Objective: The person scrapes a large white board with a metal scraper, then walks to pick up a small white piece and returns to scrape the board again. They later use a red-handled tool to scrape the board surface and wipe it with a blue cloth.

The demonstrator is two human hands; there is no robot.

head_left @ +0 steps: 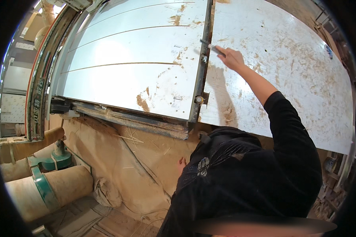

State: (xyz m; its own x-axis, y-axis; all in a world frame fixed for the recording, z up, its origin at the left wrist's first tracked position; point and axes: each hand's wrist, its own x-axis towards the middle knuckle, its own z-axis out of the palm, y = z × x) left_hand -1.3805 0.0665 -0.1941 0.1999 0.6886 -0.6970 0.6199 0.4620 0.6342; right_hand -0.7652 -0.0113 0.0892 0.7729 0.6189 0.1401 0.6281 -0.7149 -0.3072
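Gripping a slim grey tool (217, 50), the right hand (231, 59) points it toward a dark rail (200, 81) just to the hand's left. A grooved white panel (118, 81) spreads farther left; a scuffed white tabletop (281, 67) lies beneath the hand. The left hand (181, 163), well below, shows only partly; whether open or closed, I cannot tell.

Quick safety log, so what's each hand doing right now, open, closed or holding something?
Left hand: only partly visible; open or closed can't be told.
Right hand: closed, holding a slim grey tool.
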